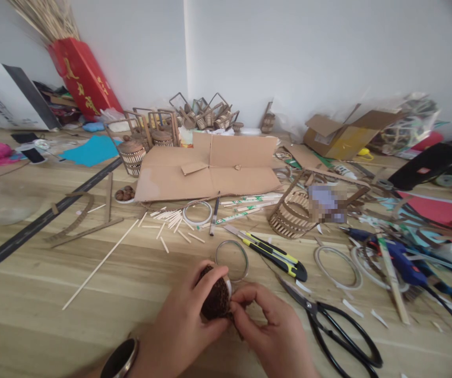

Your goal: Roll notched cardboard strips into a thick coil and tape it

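A small round dark-brown object [217,300] with a rough, speckled surface and a pale band along its right side is held near the table's front edge. Around its left side and top curl the fingers of my left hand [188,310], which wears a watch at the wrist. My right hand [267,320] pinches at the object's right edge with thumb and forefinger; whatever lies between those fingertips is too small to make out. Just beyond lies a ring of tape [245,261]. A yellow-and-black utility knife [275,254] and black-handled scissors [328,325] rest to the right.
Short pale sticks [174,220] are scattered ahead, before a folded cardboard sheet [210,176]. A small slatted basket [293,212] stands right of centre. A blue glue gun [397,257] and paper scraps crowd the right. One long thin stick [100,265] lies at left.
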{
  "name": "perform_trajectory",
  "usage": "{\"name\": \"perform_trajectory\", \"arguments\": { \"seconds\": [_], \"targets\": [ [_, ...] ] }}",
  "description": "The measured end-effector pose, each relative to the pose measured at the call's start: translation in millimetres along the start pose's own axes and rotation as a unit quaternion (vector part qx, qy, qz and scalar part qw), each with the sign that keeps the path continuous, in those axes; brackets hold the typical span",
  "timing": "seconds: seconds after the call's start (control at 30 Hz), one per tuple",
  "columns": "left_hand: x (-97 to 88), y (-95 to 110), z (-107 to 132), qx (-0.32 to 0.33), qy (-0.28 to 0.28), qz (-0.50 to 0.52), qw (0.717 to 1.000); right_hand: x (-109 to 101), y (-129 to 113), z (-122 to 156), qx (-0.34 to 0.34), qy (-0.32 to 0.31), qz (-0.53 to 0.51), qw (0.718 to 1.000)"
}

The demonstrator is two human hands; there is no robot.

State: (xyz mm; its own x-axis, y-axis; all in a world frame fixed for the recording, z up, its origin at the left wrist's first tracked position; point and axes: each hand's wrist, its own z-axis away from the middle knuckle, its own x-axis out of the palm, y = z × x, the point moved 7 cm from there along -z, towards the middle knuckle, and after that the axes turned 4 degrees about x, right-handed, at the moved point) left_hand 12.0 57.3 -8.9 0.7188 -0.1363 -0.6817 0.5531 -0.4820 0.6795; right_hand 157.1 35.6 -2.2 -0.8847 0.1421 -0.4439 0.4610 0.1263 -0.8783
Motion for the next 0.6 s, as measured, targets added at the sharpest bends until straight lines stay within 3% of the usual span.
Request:
{"name": "perform_trajectory", "arguments": {
  "seconds": [0.6],
  "targets": [
    [2.2, -0.2, -0.4, -0.011, -0.014, 0.008, 1.000, -1.0, -0.8, 1.1, -0.017, 0.016, 0.020, 1.000]
  ]
}}
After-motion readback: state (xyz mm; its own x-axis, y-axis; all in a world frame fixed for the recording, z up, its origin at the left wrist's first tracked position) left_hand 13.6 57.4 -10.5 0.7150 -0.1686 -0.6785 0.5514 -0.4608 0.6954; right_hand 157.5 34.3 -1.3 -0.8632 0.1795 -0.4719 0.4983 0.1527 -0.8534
